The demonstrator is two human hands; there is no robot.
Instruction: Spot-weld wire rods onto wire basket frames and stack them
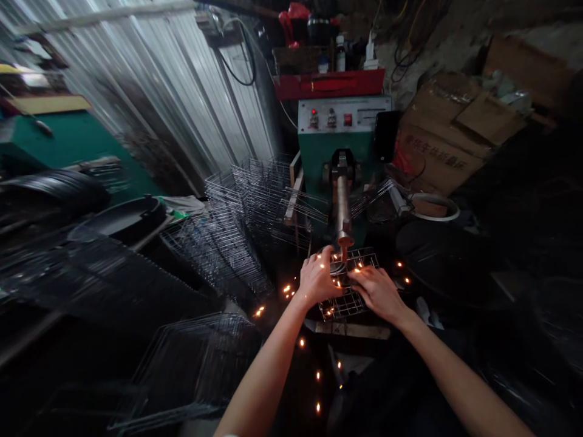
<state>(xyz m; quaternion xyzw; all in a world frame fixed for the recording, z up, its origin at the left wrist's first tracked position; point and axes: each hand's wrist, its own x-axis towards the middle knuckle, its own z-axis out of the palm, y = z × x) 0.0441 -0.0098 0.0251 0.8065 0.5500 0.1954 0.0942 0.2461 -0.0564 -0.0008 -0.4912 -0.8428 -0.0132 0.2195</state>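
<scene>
A small wire grid (346, 305) lies under the copper-coloured tip (345, 250) of a spot welder's arm (342, 206). My left hand (316, 278) grips the grid's left side, thumb and fingers spread around the tip. From the right, my right hand (377, 293) is closed at the grid, its fingertips close to the tip and partly hidden. Bright sparks (286, 290) fly around both hands and fall below them. A round metal piece seems to lie on the grid between my hands, too dim to make out well.
The green welder body (314, 145) stands behind, with a panel of switches (331, 118). Stacked wire racks (232, 243) fill the left, and another wire rack (195, 358) is lower left. Cardboard boxes (441, 145) and a round basin (450, 205) are at right.
</scene>
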